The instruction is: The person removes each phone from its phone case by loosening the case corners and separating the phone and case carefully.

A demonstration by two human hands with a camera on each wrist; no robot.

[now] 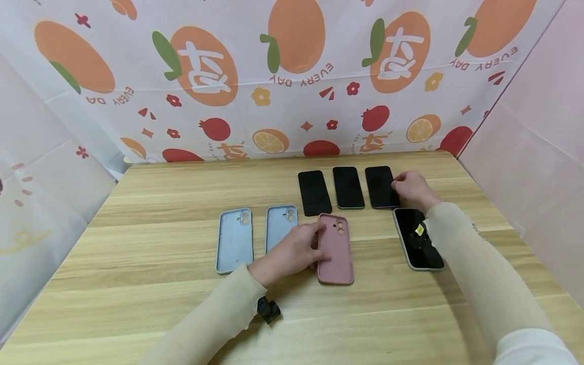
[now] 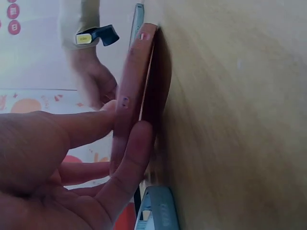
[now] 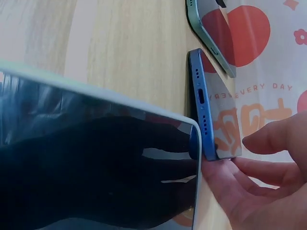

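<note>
A pink case (image 1: pixel 336 266) is pinched edgewise by the left hand (image 1: pixel 294 249), presumably keeping its inside uncovered, while a phone (image 1: pixel 379 186) is touched by the right hand's (image 1: pixel 414 188) half-bent fingers, grip unclear.

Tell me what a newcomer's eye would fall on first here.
Probably the colourful fruit-print backdrop, standing behind the wooden table. Next, the pink phone case pinched in the left hand near mid-table, just right of two blue cases. Then three dark phones in a row toward the back, the right hand at its right end.
</note>
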